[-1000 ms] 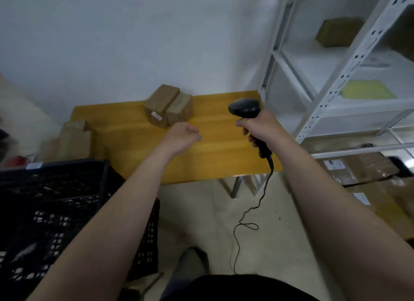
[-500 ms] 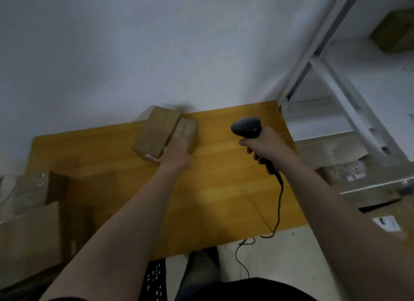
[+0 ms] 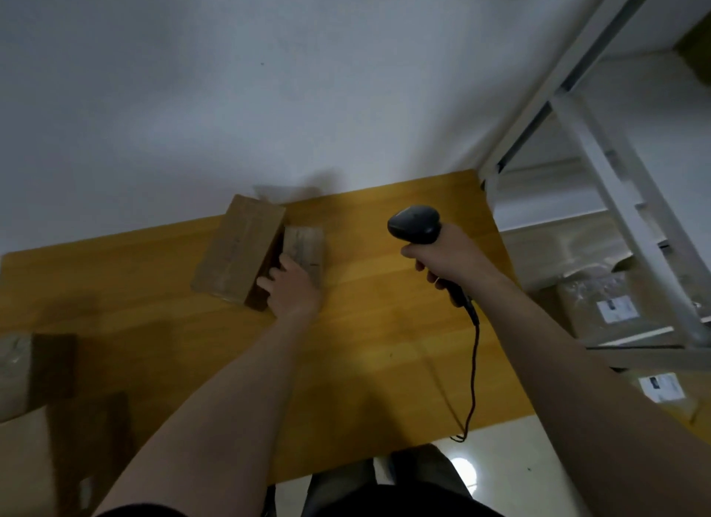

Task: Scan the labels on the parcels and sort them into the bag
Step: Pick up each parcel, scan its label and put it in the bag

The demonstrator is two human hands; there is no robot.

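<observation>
Two brown cardboard parcels lie side by side near the back of the yellow wooden table (image 3: pixel 384 362). The larger parcel (image 3: pixel 236 249) is on the left, the smaller parcel (image 3: pixel 306 245) on the right. My left hand (image 3: pixel 292 291) rests on the near end of the smaller parcel, fingers wrapping its left side in the gap between the two. My right hand (image 3: pixel 442 257) holds a black corded barcode scanner (image 3: pixel 415 224) upright to the right of the parcels, its cable (image 3: pixel 473 370) hanging over the table. No bag is in view.
More cardboard boxes (image 3: pixel 27 378) stand at the left edge beside the table. A white metal shelf rack (image 3: pixel 615 193) stands to the right, with labelled boxes (image 3: pixel 615 305) on the floor under it. A white wall runs behind the table.
My left hand reached forward from mid-table onto the smaller parcel and now grips its near end. The view moved closer over the table; the black crate at the left dropped out of sight.
</observation>
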